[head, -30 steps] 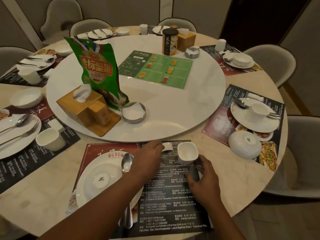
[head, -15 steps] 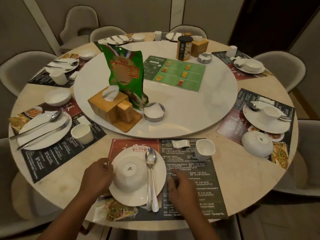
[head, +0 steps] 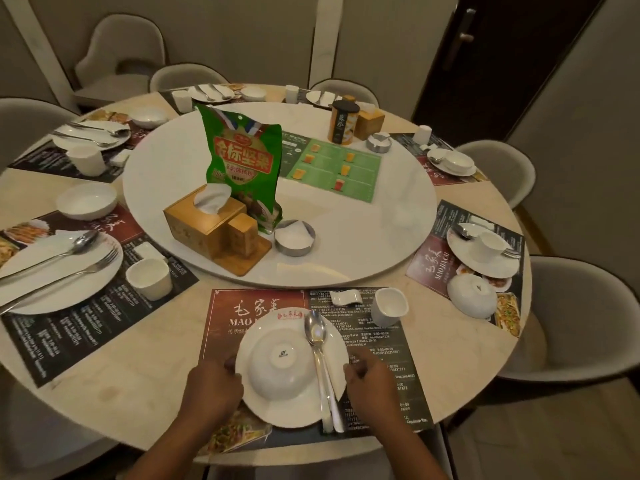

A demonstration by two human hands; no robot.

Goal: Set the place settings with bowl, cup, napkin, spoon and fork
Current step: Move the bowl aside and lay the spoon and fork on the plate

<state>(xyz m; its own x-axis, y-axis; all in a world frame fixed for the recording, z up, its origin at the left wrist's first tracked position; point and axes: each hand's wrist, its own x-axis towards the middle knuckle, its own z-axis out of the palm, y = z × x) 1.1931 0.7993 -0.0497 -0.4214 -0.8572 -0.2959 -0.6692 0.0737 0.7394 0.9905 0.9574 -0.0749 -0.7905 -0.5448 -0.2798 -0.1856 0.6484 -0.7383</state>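
Desk (head: 156, 358) round. Left hand (head: 213, 389), right hand (head: 372, 386) grip plate (head: 294, 415) rim, apparently centring setting. Next, likely: turn inverted bowl (head: 282, 362) upright.

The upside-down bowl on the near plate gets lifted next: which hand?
Left, probably. The left hand sits at the plate right beside the bowl; the spoon lies between the bowl and the right hand.

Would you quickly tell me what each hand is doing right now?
Left hand: grips the left rim of the round white ceramic plate.
Right hand: grips the same plate's right rim.
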